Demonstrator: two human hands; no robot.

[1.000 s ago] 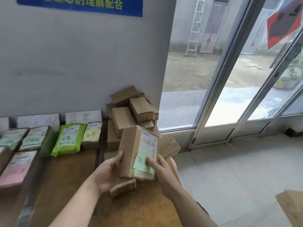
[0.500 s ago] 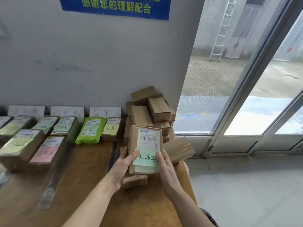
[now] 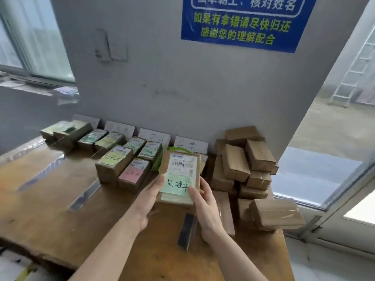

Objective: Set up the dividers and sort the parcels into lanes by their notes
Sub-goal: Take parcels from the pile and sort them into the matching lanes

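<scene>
The parcel [image 3: 181, 165] has swung left from the unsorted pile [image 3: 243, 169] to centre frame, fingers of left hand [image 3: 148, 199] and right hand [image 3: 205, 203] clamped on its sides, nearing the sorted lanes [image 3: 121, 165], so placing likely follows.

I'm getting soft daylight pouring in from the glass door [image 3: 316, 175] at right and the window [image 3: 36, 43] at left, both blowing out pale. Shadows are lying faint on the wooden table [image 3: 50, 199]. The held parcel [image 3: 182, 165] is reading fairly sharp; far-left parcels [image 3: 67, 130] are smearing, and the wide lens is bending the edges.
</scene>
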